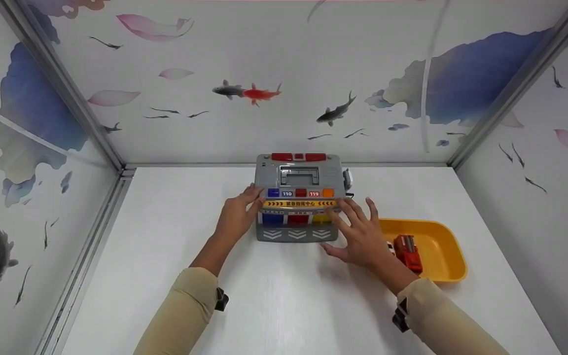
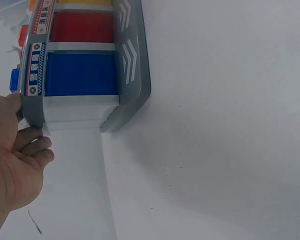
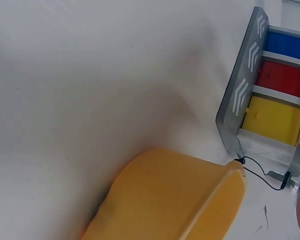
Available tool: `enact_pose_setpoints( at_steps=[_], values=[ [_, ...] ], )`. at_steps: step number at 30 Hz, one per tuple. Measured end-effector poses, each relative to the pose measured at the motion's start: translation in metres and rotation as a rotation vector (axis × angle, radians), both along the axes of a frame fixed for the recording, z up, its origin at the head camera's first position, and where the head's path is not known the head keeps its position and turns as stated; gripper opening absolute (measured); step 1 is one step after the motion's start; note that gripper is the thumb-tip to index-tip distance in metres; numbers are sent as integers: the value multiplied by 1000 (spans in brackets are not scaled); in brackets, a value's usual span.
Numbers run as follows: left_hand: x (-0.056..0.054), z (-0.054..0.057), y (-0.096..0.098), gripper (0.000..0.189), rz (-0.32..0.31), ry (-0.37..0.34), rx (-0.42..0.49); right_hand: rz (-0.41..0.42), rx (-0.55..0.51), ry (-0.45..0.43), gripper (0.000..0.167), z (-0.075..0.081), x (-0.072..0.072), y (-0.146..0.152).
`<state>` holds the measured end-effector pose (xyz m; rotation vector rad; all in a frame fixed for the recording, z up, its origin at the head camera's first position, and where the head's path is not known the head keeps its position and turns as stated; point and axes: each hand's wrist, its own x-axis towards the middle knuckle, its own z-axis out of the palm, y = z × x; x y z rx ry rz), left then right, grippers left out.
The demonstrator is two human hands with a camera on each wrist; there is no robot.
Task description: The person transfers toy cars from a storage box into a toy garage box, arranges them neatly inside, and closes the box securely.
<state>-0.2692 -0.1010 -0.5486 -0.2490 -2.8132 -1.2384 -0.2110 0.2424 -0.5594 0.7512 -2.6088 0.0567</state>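
Observation:
A grey toy garage (image 1: 270,175) stands at the back middle of the table, with a recessed handle on its roof and blue, red and yellow doors (image 3: 272,120) in front. My left hand (image 1: 237,214) grips the roof's left edge; in the left wrist view the thumb lies against it and the other fingers curl below. At the garage's front right corner, my right hand (image 1: 363,239) has its fingers spread, fingertips at the roof edge and thumb held apart. Only a strip of that hand shows in the right wrist view.
Right of the garage is a yellow tray (image 1: 449,251) holding a red toy fire truck (image 1: 408,253) and a white toy mostly hidden by my right hand. A thin black cord (image 3: 260,172) hangs at the garage's right side. Printed panels (image 1: 284,123) enclose the white table (image 1: 175,212).

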Motion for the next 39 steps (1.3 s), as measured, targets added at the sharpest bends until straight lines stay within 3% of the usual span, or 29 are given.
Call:
enact_pose_setpoints(
  at_steps=[7,16,39],
  values=[
    [0,0,0,53,0,2,-18,4,8,-33,101,8,-8,-11],
    [0,2,1,51,9,-13,-20,31,73,18,99,14,-17,-25],
    [0,2,1,50,11,-15,-24,59,70,-112,100,19,-26,-49]
  ],
)
